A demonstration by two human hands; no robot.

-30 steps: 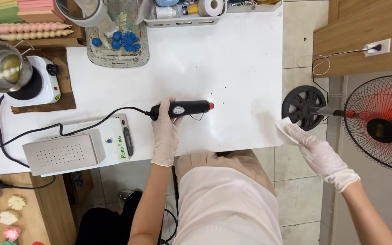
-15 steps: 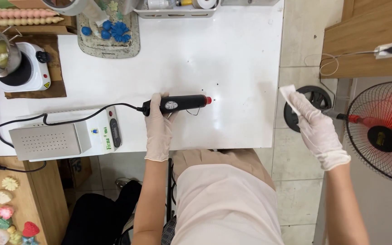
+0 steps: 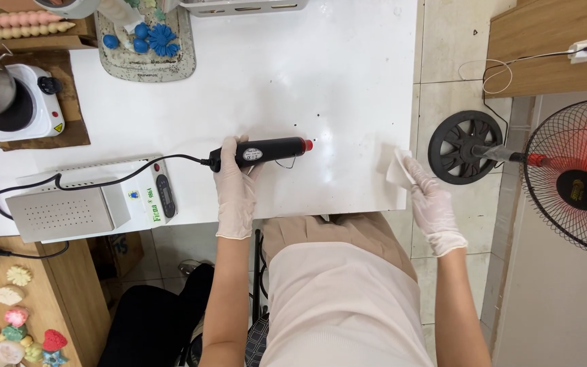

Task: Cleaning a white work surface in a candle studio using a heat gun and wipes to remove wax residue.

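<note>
L hand (image 3: 236, 187): clamped on black heat tool (image 3: 261, 151), tip at 3 o'clock.
R hand (image 3: 431, 206): pinching white tissue (image 3: 398, 168) at counter (image 3: 348, 81) edge.

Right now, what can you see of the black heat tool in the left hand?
The heat tool is a slim black barrel with a red tip pointing right. It lies level just over the white table, the gloved left hand wrapped around its rear end. A black cord runs from the back toward the grey box.
</note>
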